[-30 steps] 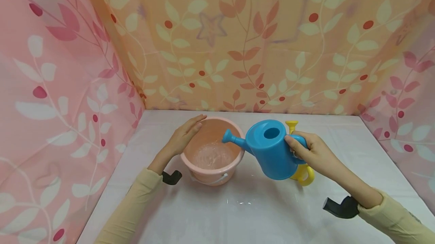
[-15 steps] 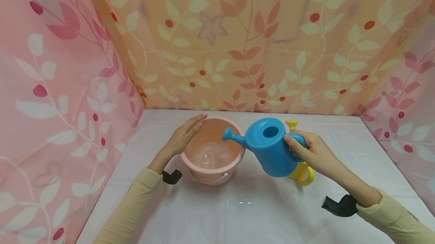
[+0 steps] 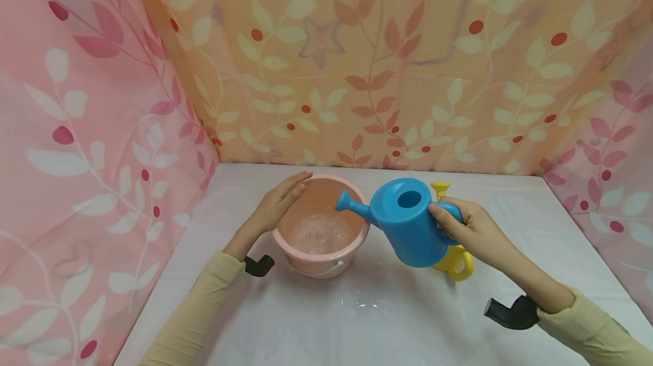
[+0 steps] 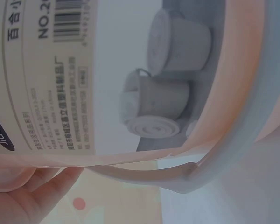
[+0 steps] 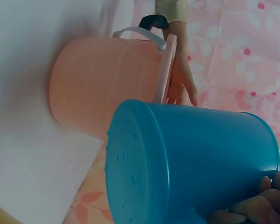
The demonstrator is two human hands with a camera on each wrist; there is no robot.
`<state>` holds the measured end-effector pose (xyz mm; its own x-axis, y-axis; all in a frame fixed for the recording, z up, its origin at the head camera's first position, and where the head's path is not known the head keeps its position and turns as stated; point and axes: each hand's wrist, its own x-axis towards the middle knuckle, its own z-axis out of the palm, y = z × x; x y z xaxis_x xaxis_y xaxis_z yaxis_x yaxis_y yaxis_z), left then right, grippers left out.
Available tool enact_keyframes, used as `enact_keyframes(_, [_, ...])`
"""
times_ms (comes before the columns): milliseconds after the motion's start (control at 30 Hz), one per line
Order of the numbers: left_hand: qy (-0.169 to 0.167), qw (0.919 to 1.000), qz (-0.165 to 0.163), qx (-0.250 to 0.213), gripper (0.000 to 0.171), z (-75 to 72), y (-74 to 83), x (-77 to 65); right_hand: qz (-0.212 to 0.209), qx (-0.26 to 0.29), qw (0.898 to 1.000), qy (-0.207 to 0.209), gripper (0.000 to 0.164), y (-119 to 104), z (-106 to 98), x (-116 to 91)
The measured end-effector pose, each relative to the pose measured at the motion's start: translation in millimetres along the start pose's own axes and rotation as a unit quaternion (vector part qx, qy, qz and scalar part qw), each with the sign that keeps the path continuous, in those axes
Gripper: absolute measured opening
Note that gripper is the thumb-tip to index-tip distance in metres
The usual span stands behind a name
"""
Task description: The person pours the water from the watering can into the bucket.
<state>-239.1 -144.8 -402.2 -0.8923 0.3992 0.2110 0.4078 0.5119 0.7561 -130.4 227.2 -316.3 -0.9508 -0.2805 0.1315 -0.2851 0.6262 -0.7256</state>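
A pink bucket (image 3: 306, 262) with a white bail handle stands on the table, with rippled water (image 3: 321, 233) in its bottom. My left hand (image 3: 274, 204) rests along its left rim, fingers fairly straight. In the left wrist view, some fingers (image 4: 51, 186) show beside the bucket's labelled wall (image 4: 116, 84). With my right hand (image 3: 471, 230) I grip the handle of a blue watering can (image 3: 410, 235). The can is raised off the table and tilted left, its spout over the bucket's right rim. Drops cling to the can's base (image 5: 135, 168) in the right wrist view.
Behind the blue can, a yellow watering can (image 3: 456, 264) stands partly hidden on the white table (image 3: 388, 332). Small wet spots (image 3: 367, 305) lie in front of the bucket. Patterned cloth (image 3: 316, 88) hangs at the back and both sides.
The blue watering can lifted slightly, then settled a little lower, staying tilted over the bucket. The ripples in the water changed. The left hand kept its place on the rim.
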Motion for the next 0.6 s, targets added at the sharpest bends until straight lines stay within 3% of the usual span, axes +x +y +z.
enact_keyframes(600, [-0.005,1.0000,-0.004,-0.002,0.046,-0.7,3.3,-1.8,0.003,0.000,1.000,-0.004,0.028,0.4,-0.8,-5.0])
